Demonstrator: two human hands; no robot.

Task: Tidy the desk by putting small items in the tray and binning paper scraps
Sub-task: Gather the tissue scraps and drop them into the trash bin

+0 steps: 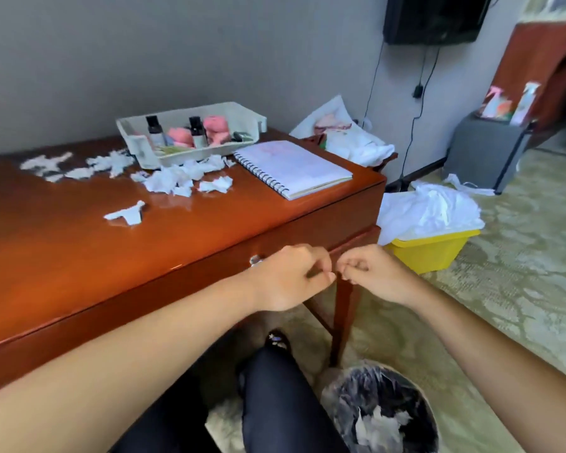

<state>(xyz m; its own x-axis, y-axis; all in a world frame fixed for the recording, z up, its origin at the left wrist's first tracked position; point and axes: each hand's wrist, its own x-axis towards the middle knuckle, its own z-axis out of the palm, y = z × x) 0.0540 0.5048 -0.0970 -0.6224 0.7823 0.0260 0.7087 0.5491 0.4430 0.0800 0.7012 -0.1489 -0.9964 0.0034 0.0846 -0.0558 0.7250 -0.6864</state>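
Observation:
A white tray (229,120) at the back of the wooden desk (79,243) holds two dark-capped bottles (154,130), pink items (216,129) and other small things. Crumpled white paper scraps (183,176) lie heaped in front of the tray, more scraps (62,166) spread to the left, and one torn scrap (126,214) lies alone nearer me. A bin with a dark liner (381,413) stands on the floor at lower right with paper in it. My left hand (291,276) and my right hand (373,273) hover fingertip to fingertip off the desk's front edge, fingers curled, nothing visible in them.
A spiral notebook (291,166) lies on the desk's right end. Behind it is a side table with white cloth (356,142). A yellow bin with a white bag (432,250) stands on the carpet to the right. My dark-trousered legs (275,403) are below.

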